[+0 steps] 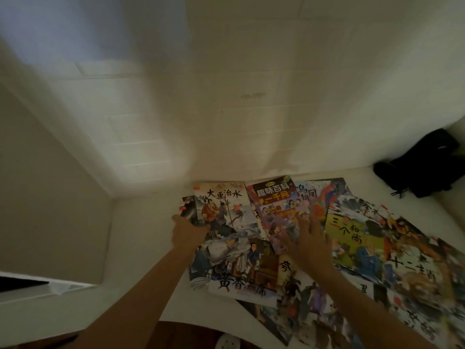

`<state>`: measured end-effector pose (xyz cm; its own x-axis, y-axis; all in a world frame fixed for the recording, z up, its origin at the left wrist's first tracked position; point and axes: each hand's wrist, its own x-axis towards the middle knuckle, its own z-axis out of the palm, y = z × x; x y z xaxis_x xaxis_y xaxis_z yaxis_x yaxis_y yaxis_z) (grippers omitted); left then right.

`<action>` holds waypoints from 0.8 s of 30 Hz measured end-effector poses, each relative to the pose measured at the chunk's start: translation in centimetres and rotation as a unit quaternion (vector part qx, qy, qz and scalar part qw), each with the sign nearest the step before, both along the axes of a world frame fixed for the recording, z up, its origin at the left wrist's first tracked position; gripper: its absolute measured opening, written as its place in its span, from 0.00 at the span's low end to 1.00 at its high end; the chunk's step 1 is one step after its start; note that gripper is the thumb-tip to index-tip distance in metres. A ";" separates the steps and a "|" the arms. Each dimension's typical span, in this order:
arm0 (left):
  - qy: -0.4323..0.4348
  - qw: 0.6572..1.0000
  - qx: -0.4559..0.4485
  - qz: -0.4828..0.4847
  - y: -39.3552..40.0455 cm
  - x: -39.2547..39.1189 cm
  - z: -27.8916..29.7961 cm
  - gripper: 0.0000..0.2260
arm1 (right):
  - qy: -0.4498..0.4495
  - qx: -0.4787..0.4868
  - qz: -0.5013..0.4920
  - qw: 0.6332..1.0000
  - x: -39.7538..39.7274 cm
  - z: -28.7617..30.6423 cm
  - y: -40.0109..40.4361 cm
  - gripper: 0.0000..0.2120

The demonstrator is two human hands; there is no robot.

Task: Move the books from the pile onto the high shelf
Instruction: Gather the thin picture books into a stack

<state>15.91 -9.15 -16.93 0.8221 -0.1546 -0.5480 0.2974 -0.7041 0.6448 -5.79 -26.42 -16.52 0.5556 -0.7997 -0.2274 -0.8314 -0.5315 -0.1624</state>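
books [297,243]: multicoloured illustrated covers | wall [226,96]: white | bag [425,165]: black

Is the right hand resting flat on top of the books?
Yes, the right hand lies open, palm down, fingers spread across the overlapping book covers.

The book [221,210] at the far left of the pile reads 大禹治水 in black brush characters across the top of its cover. Beside it, the dark-covered book [276,207] carries 趣味百科 in white and 一千问 in yellow under it. Behind that one, a cover [314,195] shows 鸟, 朝 and 凤 (its first character is hidden). The yellow cover [352,235] reads 三个和尚. The book nearest the camera on the left [241,280] has 黄香 clearly, its last two characters blurred. At the right, a cover [412,268] reads 十二生肖.
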 end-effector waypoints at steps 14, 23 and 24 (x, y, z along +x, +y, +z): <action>0.065 0.989 -0.125 0.052 0.4 1.3 -1.6 0.31 | -0.030 0.137 -0.113 0.984 3.2 -0.8 -3.3 0.60; 0.136 0.972 -0.184 0.050 1.4 1.9 -0.9 0.09 | -0.112 0.170 -0.033 0.979 6.0 -1.4 2.6 0.48; 0.141 0.970 -0.191 0.052 1.6 2.0 -0.7 0.07 | -0.120 0.172 -0.026 0.977 6.3 -1.4 3.1 0.46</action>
<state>17.88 -7.60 -17.62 0.6692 -0.3157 -0.6727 0.5568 -0.3865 0.7353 0.56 -23.28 -17.95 0.5861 -0.7281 -0.3554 -0.7719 -0.3684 -0.5181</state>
